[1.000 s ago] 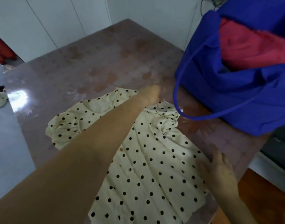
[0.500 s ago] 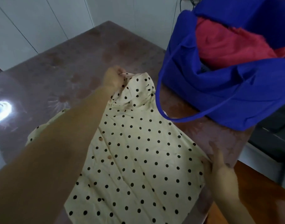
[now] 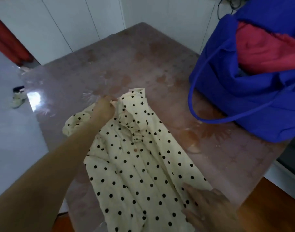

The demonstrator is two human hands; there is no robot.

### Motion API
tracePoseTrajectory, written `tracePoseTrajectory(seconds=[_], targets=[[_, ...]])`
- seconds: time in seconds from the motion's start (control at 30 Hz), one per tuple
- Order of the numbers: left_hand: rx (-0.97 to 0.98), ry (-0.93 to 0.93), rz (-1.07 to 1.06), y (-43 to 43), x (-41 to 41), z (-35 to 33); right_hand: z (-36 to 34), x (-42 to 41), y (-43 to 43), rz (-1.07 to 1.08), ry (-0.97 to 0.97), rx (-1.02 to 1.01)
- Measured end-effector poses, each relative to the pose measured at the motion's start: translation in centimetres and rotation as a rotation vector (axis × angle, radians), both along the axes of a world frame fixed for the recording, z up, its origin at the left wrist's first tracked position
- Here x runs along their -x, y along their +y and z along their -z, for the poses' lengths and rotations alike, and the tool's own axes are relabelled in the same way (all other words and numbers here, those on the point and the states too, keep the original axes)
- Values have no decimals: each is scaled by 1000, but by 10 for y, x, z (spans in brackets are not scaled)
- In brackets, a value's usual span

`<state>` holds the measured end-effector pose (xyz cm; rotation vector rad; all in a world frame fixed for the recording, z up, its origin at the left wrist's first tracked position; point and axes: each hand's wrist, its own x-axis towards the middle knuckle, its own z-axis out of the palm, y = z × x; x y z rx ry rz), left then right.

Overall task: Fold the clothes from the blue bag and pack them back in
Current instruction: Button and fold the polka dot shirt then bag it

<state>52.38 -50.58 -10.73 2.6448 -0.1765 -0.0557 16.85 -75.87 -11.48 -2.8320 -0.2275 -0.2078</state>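
A cream shirt with black polka dots point(image 3: 135, 166) lies lengthwise on the brown table point(image 3: 120, 64), its right sleeve folded in over the front. My left hand point(image 3: 104, 108) pinches the fabric near the collar at the far end. My right hand point(image 3: 208, 208) rests flat with fingers spread on the shirt's near right edge. The blue bag point(image 3: 240, 97) stands open at the table's right side, with a red garment point(image 3: 267, 49) showing inside it. Its long strap point(image 3: 192, 97) loops onto the table close to the shirt.
The table's left edge borders a pale floor where a small light-coloured shoe point(image 3: 17, 99) lies. White cabinet doors point(image 3: 59, 24) run behind the table. A red curtain point(image 3: 7, 41) hangs at the far left. Wooden floor point(image 3: 274, 206) shows at the near right.
The shirt's far right side has been drawn leftward over the front by my left hand. My right hand has shifted from the shirt's edge to lie flat on it.
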Motion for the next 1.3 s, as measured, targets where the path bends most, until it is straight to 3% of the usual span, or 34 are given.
tracePoseTrajectory(seconds=[0.07, 0.13, 0.2, 0.27, 0.4, 0.53, 0.7, 0.8, 0.9, 1.07, 1.2, 1.3], targets=[[36, -189, 23, -6, 22, -3, -8, -7, -1, -26, -41, -65], [-79, -273, 254, -13, 44, -1, -9, -13, -1, -57, 0, -45], [-406, -151, 419, -15, 59, 14, -4, -16, -1, -95, 116, 37], [-568, 59, 345, -10, 62, 25, 0, -19, -4, -111, 240, 50], [-356, 182, 218, -6, 58, 19, -13, -50, -8, -98, 328, -109], [145, 337, -4, -11, 58, -1, -30, -130, -5, -39, 282, -289], [78, 268, -53, -20, 49, 0, -45, -237, 14, -11, 222, -323], [139, 247, -74, -13, 42, -9, -39, -294, 29, -68, 193, -299], [187, 238, -119, 2, 41, -13, -32, -342, 48, -160, 166, -90], [33, 80, -190, 23, 49, 7, -5, -377, 61, -350, 192, 256], [-20, -133, -396, 62, 41, 12, 4, -396, 55, -254, 233, 290], [162, 87, -569, 113, 21, 21, 6, -406, 52, -215, 334, 256]])
